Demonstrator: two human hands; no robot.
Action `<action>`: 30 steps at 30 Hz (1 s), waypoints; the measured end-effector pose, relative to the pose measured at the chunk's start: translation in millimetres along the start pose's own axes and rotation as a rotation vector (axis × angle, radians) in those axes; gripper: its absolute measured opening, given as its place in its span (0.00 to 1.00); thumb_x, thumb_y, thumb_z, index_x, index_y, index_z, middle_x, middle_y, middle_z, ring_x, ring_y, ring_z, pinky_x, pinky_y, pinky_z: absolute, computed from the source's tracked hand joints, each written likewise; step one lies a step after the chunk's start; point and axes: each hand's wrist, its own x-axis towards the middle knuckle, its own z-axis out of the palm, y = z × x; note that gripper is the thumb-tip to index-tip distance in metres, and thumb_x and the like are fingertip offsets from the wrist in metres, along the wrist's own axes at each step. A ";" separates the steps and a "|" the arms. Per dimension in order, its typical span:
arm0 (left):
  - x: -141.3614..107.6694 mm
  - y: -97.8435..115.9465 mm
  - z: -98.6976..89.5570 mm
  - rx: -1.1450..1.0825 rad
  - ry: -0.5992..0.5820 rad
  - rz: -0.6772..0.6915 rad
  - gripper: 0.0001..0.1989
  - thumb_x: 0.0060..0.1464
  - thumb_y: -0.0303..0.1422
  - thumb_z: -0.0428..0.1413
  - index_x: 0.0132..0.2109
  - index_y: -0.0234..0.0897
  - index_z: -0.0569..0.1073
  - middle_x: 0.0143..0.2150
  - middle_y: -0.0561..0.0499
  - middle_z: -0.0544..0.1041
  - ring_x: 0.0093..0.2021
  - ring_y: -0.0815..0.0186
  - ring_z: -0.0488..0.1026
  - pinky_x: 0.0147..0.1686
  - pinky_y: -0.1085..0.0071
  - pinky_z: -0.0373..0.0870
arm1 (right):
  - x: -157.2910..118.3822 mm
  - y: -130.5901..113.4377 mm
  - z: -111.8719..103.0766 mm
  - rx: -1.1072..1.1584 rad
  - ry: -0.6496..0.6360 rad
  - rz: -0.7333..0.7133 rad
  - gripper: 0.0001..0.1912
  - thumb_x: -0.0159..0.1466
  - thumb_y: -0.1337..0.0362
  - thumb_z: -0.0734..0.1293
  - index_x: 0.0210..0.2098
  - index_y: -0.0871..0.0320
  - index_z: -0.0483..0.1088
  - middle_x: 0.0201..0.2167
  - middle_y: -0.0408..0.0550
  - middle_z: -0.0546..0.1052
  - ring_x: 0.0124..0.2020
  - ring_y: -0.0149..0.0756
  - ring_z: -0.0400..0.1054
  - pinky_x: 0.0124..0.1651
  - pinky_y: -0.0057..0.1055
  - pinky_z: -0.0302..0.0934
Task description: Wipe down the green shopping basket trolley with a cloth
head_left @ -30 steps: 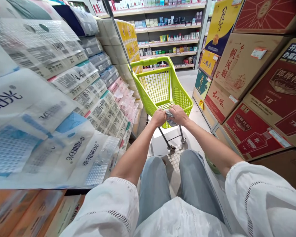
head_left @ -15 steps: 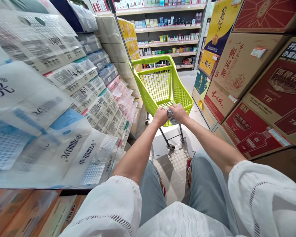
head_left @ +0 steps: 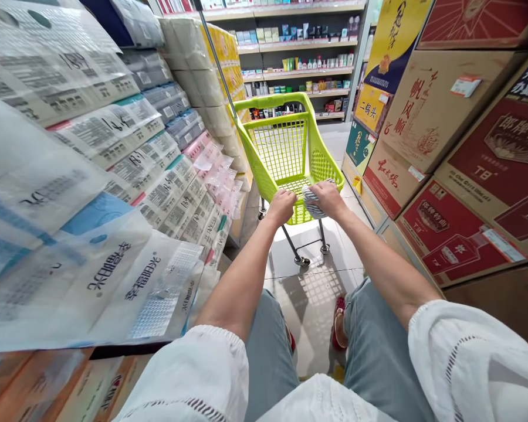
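Observation:
A lime-green children's-size shopping cart (head_left: 276, 145) with a plastic basket, metal legs and casters stands upright on the floor ahead of me. Its near rim is in the grip of my left hand (head_left: 283, 206), fingers curled over the edge. My right hand (head_left: 328, 198) is closed on a grey-and-white striped cloth (head_left: 311, 202) and presses it against the same rim, nearer the right corner. The cloth bunches out beside the fingers, and part of it is hidden under the hand. A small gap separates the two hands.
Plastic-wrapped paper packs (head_left: 158, 181) are stacked along the left. Cardboard cartons (head_left: 449, 105) rise on the right. Shelves (head_left: 308, 75) of bottles and boxes stand behind the cart. A thin pole (head_left: 220, 64) rises from the cart's far left corner.
My right hand has slid right along the rim with the cloth, away from my left hand. The left hand still holds the rim, shifted slightly left. The view has shifted a little.

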 end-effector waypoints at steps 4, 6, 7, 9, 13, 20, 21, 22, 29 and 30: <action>-1.3 1.0 -1.4 0.008 0.006 -0.036 0.13 0.52 0.19 0.46 0.37 0.36 0.72 0.38 0.41 0.77 0.43 0.56 0.70 0.48 0.59 0.65 | 5.9 -39.4 5.5 -0.036 0.008 0.022 0.18 0.64 0.53 0.65 0.49 0.56 0.70 0.44 0.56 0.74 0.47 0.50 0.64 0.50 0.43 0.53; -3.7 0.9 -2.8 0.007 0.013 -0.049 0.13 0.54 0.19 0.45 0.38 0.36 0.71 0.38 0.42 0.77 0.43 0.56 0.70 0.49 0.59 0.65 | 6.7 -39.6 6.0 -0.021 -0.001 0.015 0.18 0.64 0.53 0.65 0.50 0.55 0.69 0.45 0.57 0.74 0.47 0.50 0.64 0.50 0.43 0.53; -5.1 1.0 -3.3 -0.001 0.022 -0.049 0.13 0.56 0.20 0.44 0.39 0.36 0.71 0.38 0.42 0.77 0.43 0.56 0.70 0.49 0.59 0.65 | 6.2 -34.8 5.8 -0.002 -0.010 0.004 0.19 0.64 0.53 0.65 0.51 0.55 0.69 0.46 0.56 0.74 0.47 0.50 0.64 0.50 0.42 0.53; -7.7 1.7 -3.4 -0.030 0.044 -0.044 0.13 0.60 0.24 0.43 0.39 0.36 0.71 0.39 0.42 0.77 0.45 0.57 0.70 0.50 0.60 0.64 | 3.4 -18.0 4.4 0.053 -0.024 -0.024 0.20 0.64 0.54 0.66 0.52 0.55 0.69 0.46 0.55 0.74 0.47 0.48 0.65 0.50 0.41 0.55; -8.9 5.6 -2.0 -0.067 0.066 -0.047 0.13 0.64 0.28 0.41 0.40 0.36 0.71 0.40 0.42 0.77 0.46 0.57 0.69 0.51 0.60 0.64 | -7.4 20.9 0.2 0.134 0.020 -0.016 0.21 0.63 0.55 0.66 0.53 0.56 0.69 0.53 0.55 0.71 0.53 0.46 0.63 0.54 0.40 0.57; -3.1 19.1 2.7 -0.008 0.076 -0.080 0.14 0.64 0.31 0.42 0.38 0.36 0.71 0.37 0.42 0.76 0.43 0.56 0.69 0.53 0.56 0.63 | -8.5 1.7 4.9 0.072 0.039 0.075 0.19 0.64 0.54 0.65 0.51 0.57 0.70 0.53 0.56 0.72 0.54 0.49 0.62 0.56 0.45 0.52; -2.9 20.0 3.2 -0.001 0.081 -0.093 0.13 0.63 0.31 0.42 0.37 0.36 0.71 0.36 0.42 0.76 0.44 0.55 0.69 0.54 0.56 0.62 | -6.4 -9.5 6.6 0.059 0.023 0.051 0.19 0.64 0.54 0.64 0.52 0.56 0.70 0.49 0.56 0.74 0.51 0.48 0.64 0.55 0.44 0.52; -3.2 20.1 3.2 0.002 0.079 -0.104 0.13 0.62 0.30 0.43 0.37 0.37 0.71 0.36 0.42 0.76 0.44 0.55 0.69 0.54 0.55 0.62 | -4.3 -20.1 7.8 0.044 0.021 0.035 0.20 0.66 0.54 0.63 0.53 0.56 0.69 0.48 0.56 0.74 0.49 0.48 0.65 0.55 0.43 0.52; -9.2 7.5 -1.4 -0.006 0.057 -0.070 0.14 0.63 0.32 0.41 0.38 0.38 0.71 0.36 0.43 0.76 0.43 0.55 0.69 0.51 0.57 0.64 | -3.7 -14.9 0.1 0.043 -0.028 -0.028 0.19 0.67 0.57 0.62 0.56 0.53 0.68 0.47 0.53 0.74 0.48 0.46 0.64 0.51 0.38 0.51; -9.2 6.3 -1.0 -0.015 0.060 -0.066 0.14 0.64 0.33 0.41 0.38 0.38 0.71 0.36 0.43 0.76 0.43 0.55 0.69 0.51 0.58 0.64 | -5.5 -4.5 -2.2 0.051 -0.028 -0.017 0.19 0.66 0.58 0.62 0.55 0.53 0.68 0.48 0.53 0.74 0.48 0.46 0.64 0.51 0.38 0.52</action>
